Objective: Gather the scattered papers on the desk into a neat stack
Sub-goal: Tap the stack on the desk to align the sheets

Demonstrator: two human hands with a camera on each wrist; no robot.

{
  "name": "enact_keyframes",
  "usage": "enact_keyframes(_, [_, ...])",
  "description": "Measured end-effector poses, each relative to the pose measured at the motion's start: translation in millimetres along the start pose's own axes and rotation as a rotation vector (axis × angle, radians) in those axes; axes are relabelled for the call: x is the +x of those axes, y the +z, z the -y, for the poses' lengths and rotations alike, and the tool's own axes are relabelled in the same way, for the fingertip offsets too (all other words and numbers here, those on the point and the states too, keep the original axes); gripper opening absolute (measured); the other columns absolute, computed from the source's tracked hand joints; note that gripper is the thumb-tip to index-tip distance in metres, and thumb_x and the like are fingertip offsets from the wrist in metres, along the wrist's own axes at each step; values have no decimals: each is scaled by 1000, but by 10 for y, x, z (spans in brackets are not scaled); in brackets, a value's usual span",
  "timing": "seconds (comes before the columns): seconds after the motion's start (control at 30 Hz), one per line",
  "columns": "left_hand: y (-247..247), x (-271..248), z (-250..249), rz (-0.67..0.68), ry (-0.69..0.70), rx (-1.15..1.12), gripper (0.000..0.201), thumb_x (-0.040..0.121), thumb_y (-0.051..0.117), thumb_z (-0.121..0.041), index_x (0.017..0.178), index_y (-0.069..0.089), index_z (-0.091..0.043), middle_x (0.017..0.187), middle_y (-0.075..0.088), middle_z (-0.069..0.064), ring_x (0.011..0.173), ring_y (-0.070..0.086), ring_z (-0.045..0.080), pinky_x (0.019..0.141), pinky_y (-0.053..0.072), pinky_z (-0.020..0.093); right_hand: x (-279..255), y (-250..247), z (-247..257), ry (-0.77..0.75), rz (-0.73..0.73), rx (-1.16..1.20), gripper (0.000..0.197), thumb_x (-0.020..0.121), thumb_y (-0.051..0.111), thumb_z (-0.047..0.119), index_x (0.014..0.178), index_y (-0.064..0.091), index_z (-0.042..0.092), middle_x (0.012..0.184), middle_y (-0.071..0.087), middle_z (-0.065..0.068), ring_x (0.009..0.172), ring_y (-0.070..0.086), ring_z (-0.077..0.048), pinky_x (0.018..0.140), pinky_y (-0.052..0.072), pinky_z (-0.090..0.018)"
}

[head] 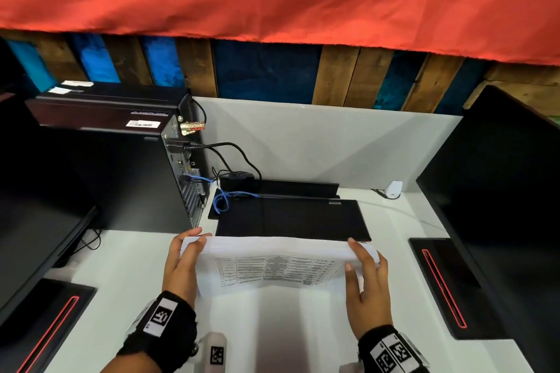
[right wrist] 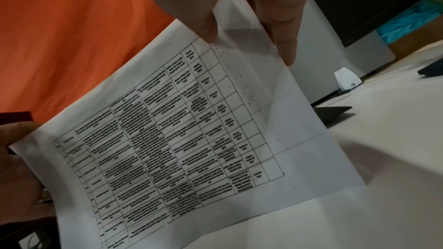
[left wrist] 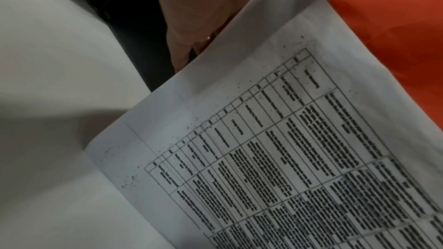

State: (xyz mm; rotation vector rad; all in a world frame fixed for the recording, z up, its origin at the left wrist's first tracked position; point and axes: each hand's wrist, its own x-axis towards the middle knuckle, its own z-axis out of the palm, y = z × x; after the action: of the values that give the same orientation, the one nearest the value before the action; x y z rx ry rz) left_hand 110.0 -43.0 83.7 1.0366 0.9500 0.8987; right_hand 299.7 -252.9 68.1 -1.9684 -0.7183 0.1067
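Observation:
A stack of white papers (head: 272, 269) with a printed table on its near face is held up between both hands, above the white desk (head: 121, 266). Its lower edge reaches down to the desk surface. My left hand (head: 181, 260) grips the left edge, fingers curled behind the sheets. My right hand (head: 366, 275) grips the right edge, thumb on the near face and fingers over the top. The left wrist view shows the papers (left wrist: 287, 139) running under the left hand (left wrist: 196, 16). The right wrist view shows the papers (right wrist: 191, 130) pinched by the right hand (right wrist: 251, 7).
A flat black device (head: 291, 219) lies just behind the papers. A black computer tower (head: 130, 175) with cables stands at the left. Dark monitors (head: 33, 221) (head: 500, 190) flank the desk, with red-lined bases (head: 45, 327) (head: 448, 284). A small white box (head: 393, 189) sits back right.

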Motion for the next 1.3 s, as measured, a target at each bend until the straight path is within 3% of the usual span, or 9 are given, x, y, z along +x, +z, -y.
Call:
enact_keyframes(0.13, [20,-21,-32,18,24,26,41,58,66,-49,94,65,-30,110,68,13,103,61,30,96,44,44,14,0,30,42,2,23,45,94,50,21,126,37,50,132,37,2,106,48,6,86,34,-2])
enact_keyframes(0.33, [13,3,-20,36,57,38,25,80,64,-29,104,63,-22,96,69,5,90,63,22,75,51,28,8,-7,61,68,36,74,44,92,54,22,131,44,39,133,41,2,106,27,37,81,37,-3])
enact_keyframes(0.43, [-11,32,-57,46,58,31,21,89,56,-12,109,61,-16,94,66,0,83,61,14,61,49,15,21,3,-1,76,6,138,52,89,59,19,129,42,46,128,44,17,112,41,19,99,46,-29])
enact_keyframes(0.53, [-15,46,-90,98,31,33,20,90,55,-13,108,61,-21,95,66,-3,87,61,14,65,46,17,19,15,-23,107,18,146,55,86,64,17,129,42,44,124,41,29,114,44,13,100,48,-44])
enact_keyframes(0.7, [-84,102,-73,158,-1,34,41,74,72,-26,113,60,-25,102,68,-2,96,65,13,76,46,22,30,19,9,110,15,199,63,88,61,13,136,34,44,131,37,35,123,40,12,109,39,-36])
enact_keyframes(0.83, [-156,185,41,262,-22,212,72,62,84,-2,121,51,-27,107,66,-8,95,63,-1,80,48,16,91,-1,1,264,-29,438,77,92,54,7,145,12,43,129,50,2,117,53,-4,106,35,-29])
enact_keyframes(1.0, [-211,226,213,226,-9,332,35,84,62,6,109,57,-18,106,66,-2,107,60,21,96,46,31,86,-32,-67,373,45,473,31,90,56,3,120,50,12,109,64,-1,111,58,-24,86,46,-26])
enact_keyframes(1.17, [-231,251,344,148,-9,338,37,88,54,9,124,53,2,114,62,11,112,55,25,94,39,30,101,27,-226,404,31,368,33,88,55,-3,118,57,11,111,65,-5,110,58,-25,93,44,-37])
enact_keyframes(1.3, [-309,325,483,82,44,516,25,91,53,2,114,61,-2,114,65,17,114,57,31,96,40,35,106,41,-249,381,24,296,26,92,52,3,115,60,11,109,62,-4,106,55,-21,90,39,-28])
